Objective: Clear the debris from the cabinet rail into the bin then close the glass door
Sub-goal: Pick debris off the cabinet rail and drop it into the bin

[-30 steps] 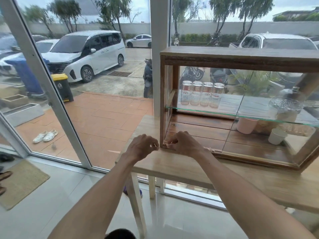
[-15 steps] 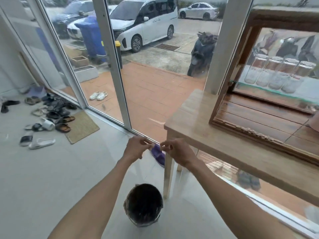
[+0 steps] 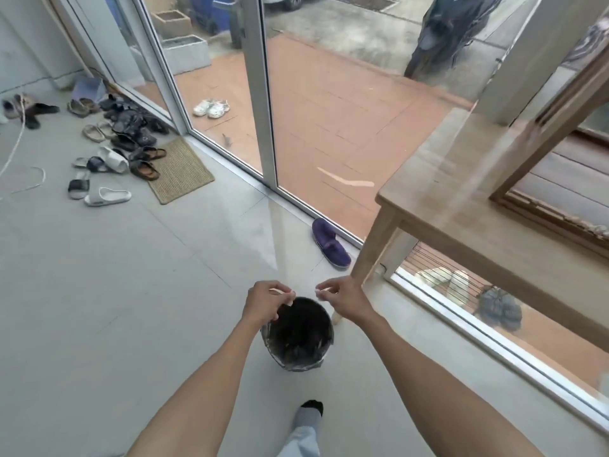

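A small round bin [image 3: 298, 356] with a dark liner stands on the grey floor below me. My left hand [image 3: 265, 301] hovers over its far left rim, fingers pinched on small pale bits of debris. My right hand [image 3: 342, 300] is over the far right rim, also pinching a pale scrap. The wooden cabinet [image 3: 540, 133] sits on a wooden table [image 3: 461, 206] at the right. Pale debris [image 3: 583, 225] lies along the cabinet rail [image 3: 547, 209]. The glass door itself is not clear in view.
A purple slipper [image 3: 331, 242] lies by the table leg [image 3: 369, 245]. Several shoes [image 3: 115, 150] and a doormat [image 3: 179, 169] are at the left near the glass wall [image 3: 267, 94]. My socked foot [image 3: 308, 415] is just behind the bin.
My hands left the cabinet rail with pinched debris and dropped down to the bin. My view swung from the cabinet down to the floor.
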`<state>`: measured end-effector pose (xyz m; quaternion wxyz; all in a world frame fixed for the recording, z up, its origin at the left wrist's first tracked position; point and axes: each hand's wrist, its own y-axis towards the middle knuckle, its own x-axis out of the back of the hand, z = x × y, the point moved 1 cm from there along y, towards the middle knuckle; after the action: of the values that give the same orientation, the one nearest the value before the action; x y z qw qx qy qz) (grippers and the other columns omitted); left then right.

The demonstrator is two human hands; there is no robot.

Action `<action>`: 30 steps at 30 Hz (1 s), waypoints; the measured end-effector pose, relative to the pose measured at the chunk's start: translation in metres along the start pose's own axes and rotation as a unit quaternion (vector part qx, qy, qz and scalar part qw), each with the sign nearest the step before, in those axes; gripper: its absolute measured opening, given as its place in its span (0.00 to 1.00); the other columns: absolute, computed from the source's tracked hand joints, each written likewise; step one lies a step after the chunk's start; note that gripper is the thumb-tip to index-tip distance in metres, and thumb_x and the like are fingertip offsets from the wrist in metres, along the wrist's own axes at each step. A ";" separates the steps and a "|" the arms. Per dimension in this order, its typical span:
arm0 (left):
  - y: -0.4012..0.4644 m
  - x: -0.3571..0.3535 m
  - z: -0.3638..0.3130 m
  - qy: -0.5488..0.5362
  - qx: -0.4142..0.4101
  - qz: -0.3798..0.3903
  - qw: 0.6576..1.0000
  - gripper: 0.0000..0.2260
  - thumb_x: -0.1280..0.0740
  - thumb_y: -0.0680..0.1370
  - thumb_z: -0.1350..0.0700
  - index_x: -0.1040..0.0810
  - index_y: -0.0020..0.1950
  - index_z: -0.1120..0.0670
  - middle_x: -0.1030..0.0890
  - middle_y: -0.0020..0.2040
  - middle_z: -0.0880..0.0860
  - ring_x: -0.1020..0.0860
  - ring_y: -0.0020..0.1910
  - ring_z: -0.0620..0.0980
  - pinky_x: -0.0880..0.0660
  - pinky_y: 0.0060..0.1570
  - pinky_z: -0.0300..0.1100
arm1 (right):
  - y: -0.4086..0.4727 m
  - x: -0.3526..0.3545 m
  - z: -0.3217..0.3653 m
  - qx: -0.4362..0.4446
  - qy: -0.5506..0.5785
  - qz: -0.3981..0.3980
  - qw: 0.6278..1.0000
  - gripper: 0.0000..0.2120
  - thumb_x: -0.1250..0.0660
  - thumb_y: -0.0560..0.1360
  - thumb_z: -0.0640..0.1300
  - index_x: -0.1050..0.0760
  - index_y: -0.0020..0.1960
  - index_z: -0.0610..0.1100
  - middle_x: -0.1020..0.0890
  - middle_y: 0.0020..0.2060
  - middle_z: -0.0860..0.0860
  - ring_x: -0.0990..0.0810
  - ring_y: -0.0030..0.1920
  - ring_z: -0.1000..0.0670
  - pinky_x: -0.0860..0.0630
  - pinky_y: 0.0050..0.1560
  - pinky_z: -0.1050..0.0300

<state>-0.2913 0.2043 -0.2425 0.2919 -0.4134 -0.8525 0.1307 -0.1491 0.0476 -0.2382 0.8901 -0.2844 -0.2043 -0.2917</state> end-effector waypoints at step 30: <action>0.019 0.005 -0.110 0.245 -0.162 0.154 0.943 0.12 0.30 0.77 0.43 0.17 0.53 0.49 0.17 0.51 0.49 0.17 0.29 0.46 0.23 0.35 0.39 | -0.027 0.107 0.039 -0.011 -0.113 0.050 0.992 0.17 0.27 0.74 0.51 0.19 0.62 0.52 0.17 0.50 0.52 0.20 0.49 0.53 0.25 0.52 0.59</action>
<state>-0.2149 0.2180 -0.1618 0.3968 -0.6008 -0.6904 -0.0708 -0.0940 0.0106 -0.1420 0.8714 -0.3355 -0.2861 -0.2153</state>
